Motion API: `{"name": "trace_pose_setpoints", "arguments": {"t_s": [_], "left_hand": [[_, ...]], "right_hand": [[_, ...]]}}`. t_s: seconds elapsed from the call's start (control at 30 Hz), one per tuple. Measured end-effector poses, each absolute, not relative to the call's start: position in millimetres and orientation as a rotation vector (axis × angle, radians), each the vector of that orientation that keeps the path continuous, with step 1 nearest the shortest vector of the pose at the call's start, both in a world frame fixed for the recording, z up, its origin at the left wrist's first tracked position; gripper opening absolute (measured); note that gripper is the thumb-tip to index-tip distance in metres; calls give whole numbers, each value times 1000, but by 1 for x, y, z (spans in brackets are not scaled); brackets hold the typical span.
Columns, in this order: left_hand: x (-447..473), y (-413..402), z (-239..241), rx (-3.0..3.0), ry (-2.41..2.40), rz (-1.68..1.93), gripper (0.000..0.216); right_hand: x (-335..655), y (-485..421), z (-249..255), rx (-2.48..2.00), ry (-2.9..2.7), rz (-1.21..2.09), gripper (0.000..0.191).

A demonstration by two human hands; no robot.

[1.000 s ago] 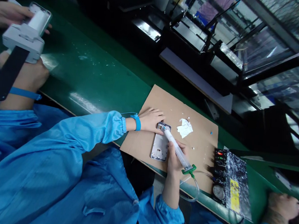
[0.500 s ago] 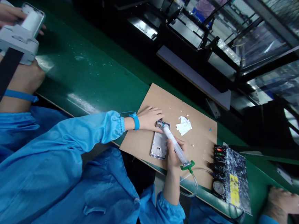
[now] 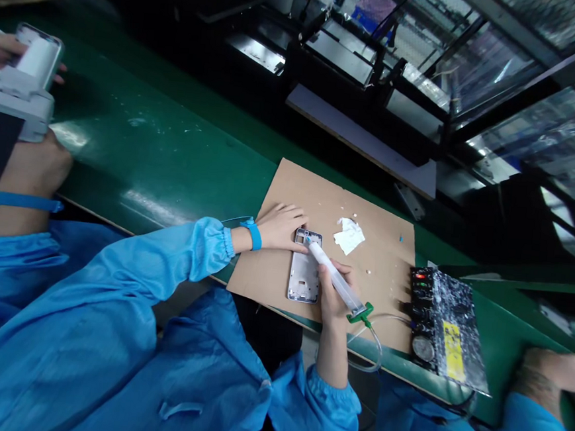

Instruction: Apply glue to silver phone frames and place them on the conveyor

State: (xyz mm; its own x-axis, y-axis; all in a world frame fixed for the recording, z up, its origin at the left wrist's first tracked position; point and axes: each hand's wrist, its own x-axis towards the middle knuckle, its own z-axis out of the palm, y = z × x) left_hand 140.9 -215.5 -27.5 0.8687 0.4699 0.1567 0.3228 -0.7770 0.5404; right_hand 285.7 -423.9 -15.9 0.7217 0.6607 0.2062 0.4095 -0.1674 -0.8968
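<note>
At the far left, another person's hands (image 3: 11,54) hold a pale grey blocky device (image 3: 16,91) with a white cylinder on top and a flat dark strap hanging from it; a blue band circles that person's forearm. All of this is well apart from the wearer's own grip, across a stretch of glossy green belt (image 3: 163,146) flecked with white specks.

The wearer's left hand (image 3: 279,227), coming out of a smooth blue elastic-cuffed sleeve with a blue wrist strap (image 3: 252,234), lies flat with fingers spread on a matte brown cardboard sheet (image 3: 273,274). Its fingertips press the upper left corner of a phone frame (image 3: 303,275), a slim silver rectangle with rounded corners and a pale inner face, lying flat on the cardboard.

Just to the right, the right hand (image 3: 333,295) is closed around a translucent white syringe (image 3: 335,279), a long tube held aslant. The tip meets the frame's top edge beside the left fingertips; its green winged cap sticks out behind the hand, with a clear soft hose (image 3: 374,345) looping off it.

Beyond the tip lies a crumpled white scrap (image 3: 348,235). Right of the grip sits a black boxy controller (image 3: 444,337) with small lights, a round dial and a yellow label. At the far right edge, a third person's blurred hand (image 3: 557,369) shows.
</note>
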Motion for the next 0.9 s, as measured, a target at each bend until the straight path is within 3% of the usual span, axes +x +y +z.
{"name": "trace_pose_setpoints", "arguments": {"t_s": [0.27,0.63,0.73,0.83,0.9], "left_hand": [[140,-215,-25,2535,593,357,58],[134,-176,-25,2509,532,327,64],[122,-129,-25,2501,845,634,66],[99,-81,-26,2195,1343,1132,48],[82,-60,-27,1983,1544,1257,36]], "right_hand": [[286,-420,-37,-1715,-732,278,47],[290,-422,-39,-1659,-577,141,62],[291,-422,-42,-1624,-576,151,61],[292,-423,-43,-1578,-558,164,57],[292,-424,-44,-1564,-538,169,57]]}}
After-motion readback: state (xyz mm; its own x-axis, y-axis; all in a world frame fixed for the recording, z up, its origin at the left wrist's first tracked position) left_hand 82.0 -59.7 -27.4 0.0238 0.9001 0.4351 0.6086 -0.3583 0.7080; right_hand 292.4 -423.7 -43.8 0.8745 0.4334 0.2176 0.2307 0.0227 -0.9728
